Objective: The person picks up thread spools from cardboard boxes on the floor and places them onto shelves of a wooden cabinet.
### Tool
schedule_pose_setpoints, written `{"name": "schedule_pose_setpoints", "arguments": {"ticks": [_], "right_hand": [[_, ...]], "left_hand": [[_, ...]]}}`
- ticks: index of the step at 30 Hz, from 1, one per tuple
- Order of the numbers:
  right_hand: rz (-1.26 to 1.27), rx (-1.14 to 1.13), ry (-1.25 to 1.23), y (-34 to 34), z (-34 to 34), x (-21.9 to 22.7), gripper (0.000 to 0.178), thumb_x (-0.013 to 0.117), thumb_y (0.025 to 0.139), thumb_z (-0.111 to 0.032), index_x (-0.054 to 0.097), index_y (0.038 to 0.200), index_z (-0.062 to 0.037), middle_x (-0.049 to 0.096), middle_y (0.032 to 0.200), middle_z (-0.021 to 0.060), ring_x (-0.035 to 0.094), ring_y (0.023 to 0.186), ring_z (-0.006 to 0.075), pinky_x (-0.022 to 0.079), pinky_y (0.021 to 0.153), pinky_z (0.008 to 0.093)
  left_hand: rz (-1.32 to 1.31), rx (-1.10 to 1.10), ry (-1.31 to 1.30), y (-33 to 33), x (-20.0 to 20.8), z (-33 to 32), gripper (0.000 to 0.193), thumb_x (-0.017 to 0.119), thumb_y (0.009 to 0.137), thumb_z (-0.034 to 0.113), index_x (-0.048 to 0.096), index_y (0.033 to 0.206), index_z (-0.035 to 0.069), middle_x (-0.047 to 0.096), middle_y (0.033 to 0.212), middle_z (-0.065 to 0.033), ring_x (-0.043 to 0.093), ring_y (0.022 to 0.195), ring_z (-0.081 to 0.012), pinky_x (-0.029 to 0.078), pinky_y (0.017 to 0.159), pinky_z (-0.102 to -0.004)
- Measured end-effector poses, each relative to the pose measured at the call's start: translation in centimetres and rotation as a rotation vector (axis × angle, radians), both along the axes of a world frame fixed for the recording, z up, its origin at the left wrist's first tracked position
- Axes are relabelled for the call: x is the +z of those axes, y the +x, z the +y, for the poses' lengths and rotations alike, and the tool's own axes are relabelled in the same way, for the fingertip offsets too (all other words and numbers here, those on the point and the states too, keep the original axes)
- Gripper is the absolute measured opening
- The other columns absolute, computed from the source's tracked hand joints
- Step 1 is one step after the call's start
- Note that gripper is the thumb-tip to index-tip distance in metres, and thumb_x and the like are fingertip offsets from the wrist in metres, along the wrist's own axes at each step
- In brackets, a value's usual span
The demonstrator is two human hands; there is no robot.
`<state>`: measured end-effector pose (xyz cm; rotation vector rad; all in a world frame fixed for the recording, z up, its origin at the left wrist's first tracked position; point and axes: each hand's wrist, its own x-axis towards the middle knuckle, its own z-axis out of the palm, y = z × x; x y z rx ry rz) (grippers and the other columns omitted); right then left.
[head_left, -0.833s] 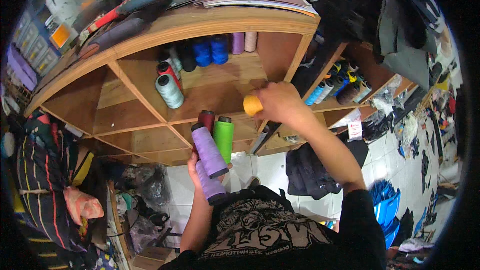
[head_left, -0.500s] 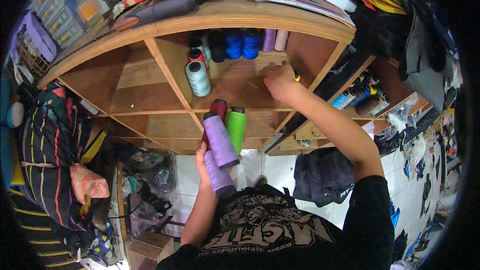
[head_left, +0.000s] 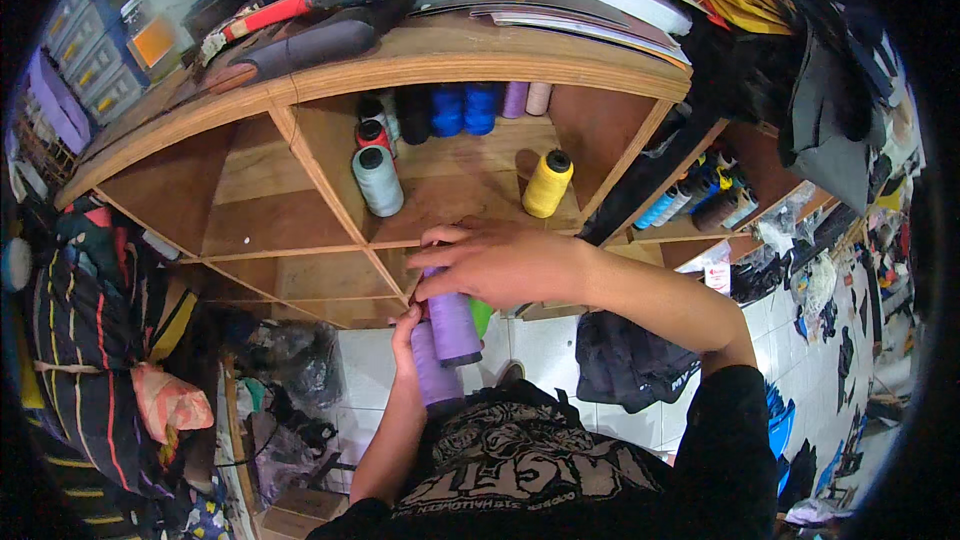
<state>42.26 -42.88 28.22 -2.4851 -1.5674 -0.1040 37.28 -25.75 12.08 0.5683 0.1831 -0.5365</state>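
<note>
Below the front of the wooden shelf, my left hand [head_left: 404, 340] is closed around several spools of thread. Two of them are purple: an upper purple spool [head_left: 455, 328] and a lower purple spool [head_left: 433, 368]. Part of a green spool [head_left: 481, 316] shows behind them. My right hand [head_left: 495, 262] reaches across from the right, its fingers bent over the top end of the upper purple spool. It hides most of what lies behind. Inside the compartment, a yellow spool [head_left: 548, 185] stands upright at the right, and a pale blue spool [head_left: 377, 182] stands at the left.
Behind the pale blue spool are a red spool [head_left: 371, 132] and others; blue spools [head_left: 447, 112] line the back wall. A wooden divider [head_left: 318, 172] bounds the compartment on the left. More spools [head_left: 675, 202] lie in a shelf at right. A black bundle [head_left: 635, 360] rests on the tiled floor.
My right hand has left the yellow spool standing in the compartment and come down to the upper purple spool. My left hand still holds its spools, slightly lower in view.
</note>
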Motion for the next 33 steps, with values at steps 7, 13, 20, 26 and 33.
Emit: {"name": "schedule_pose_setpoints", "arguments": {"ticks": [7,13,20,26,33], "right_hand": [[0.223,-0.369,0.084,3.8,-4.0,4.5,0.05,0.071,0.075,-0.024,0.053,0.118,-0.0079,0.063,0.103,0.0126,0.061,0.093,0.0326,0.049,0.08,0.0404],[-0.365,-0.871,0.148,6.9,-12.2,3.4,0.066,0.071,0.073,-0.042,0.049,0.123,-0.0043,0.053,0.122,0.0197,0.049,0.115,0.0355,0.04,0.096,0.0397],[-0.109,-1.131,-0.075,15.3,-13.4,-1.2,0.075,0.076,0.063,-0.038,0.048,0.125,-0.0046,0.048,0.128,0.02,0.042,0.121,0.0364,0.033,0.102,0.0398],[-0.196,-1.085,-0.007,17.7,-13.8,-2.8,0.075,0.078,0.059,-0.041,0.052,0.122,-0.0079,0.05,0.126,0.0183,0.043,0.119,0.0362,0.034,0.102,0.0413],[-0.225,-1.067,-0.019,18.5,-14.5,-3.5,0.083,0.078,0.061,-0.041,0.045,0.13,-0.0083,0.044,0.133,0.0194,0.039,0.124,0.0369,0.031,0.104,0.041]], "left_hand": [[-0.037,-0.12,-0.226,0.4,1.0,1.4,0.077,0.059,0.073,0.052,0.037,0.134,0.01,0.054,0.121,-0.0129,0.056,0.103,-0.0303,0.048,0.067,-0.045],[0.011,-0.083,-0.254,0.2,-0.1,2.1,0.081,0.062,0.072,0.052,0.034,0.137,0.013,0.052,0.124,-0.0147,0.056,0.104,-0.0342,0.049,0.064,-0.0462],[-0.003,-0.043,-0.294,0.7,-1.0,2.8,0.083,0.061,0.073,0.049,0.026,0.142,0.02,0.046,0.131,-0.0163,0.054,0.109,-0.0405,0.053,0.064,-0.0483],[-0.07,-0.034,-0.243,0.8,0.0,2.7,0.083,0.059,0.074,0.052,0.028,0.141,0.014,0.047,0.129,-0.0185,0.054,0.109,-0.038,0.052,0.065,-0.0461],[-0.012,-0.032,-0.293,0.8,-1.3,2.6,0.079,0.061,0.072,0.051,0.032,0.139,0.019,0.05,0.126,-0.0137,0.054,0.106,-0.0337,0.046,0.066,-0.0468]]}}
